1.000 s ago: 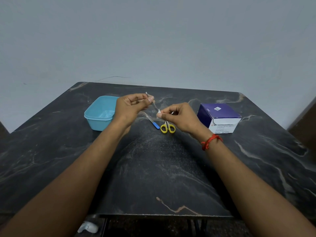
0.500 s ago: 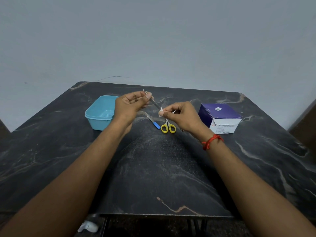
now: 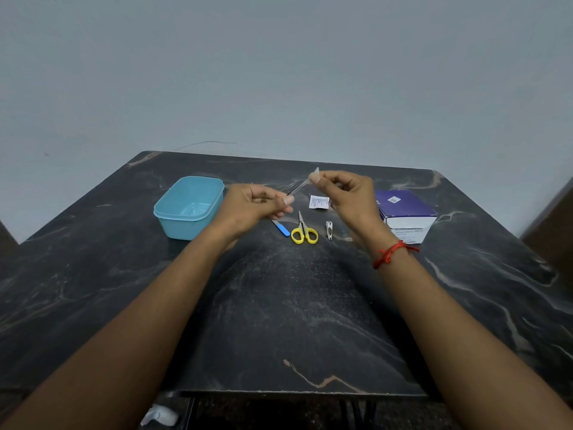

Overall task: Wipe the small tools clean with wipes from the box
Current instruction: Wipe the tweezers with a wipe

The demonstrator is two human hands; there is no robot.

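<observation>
The left hand (image 3: 254, 203) pinches a thin metal tool (image 3: 297, 189), its near end hidden in the fingers; the right hand (image 3: 347, 193) nips a small wipe (image 3: 313, 174) at its far tip, blurred; the purple box (image 3: 404, 212) stands right on the bench (image 3: 279, 305), its print unreadable; the sachet (image 3: 319, 202) text is too small.

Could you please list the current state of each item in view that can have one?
Blue tub: open, empty.
Purple box: closed, on table.
Yellow scissors: shut, lying flat.
Nail clipper: lying flat.
Wipe sachet: on table.
Left hand: gripping thin metal tool.
Right hand: pinching wipe at the tool's tip.
</observation>
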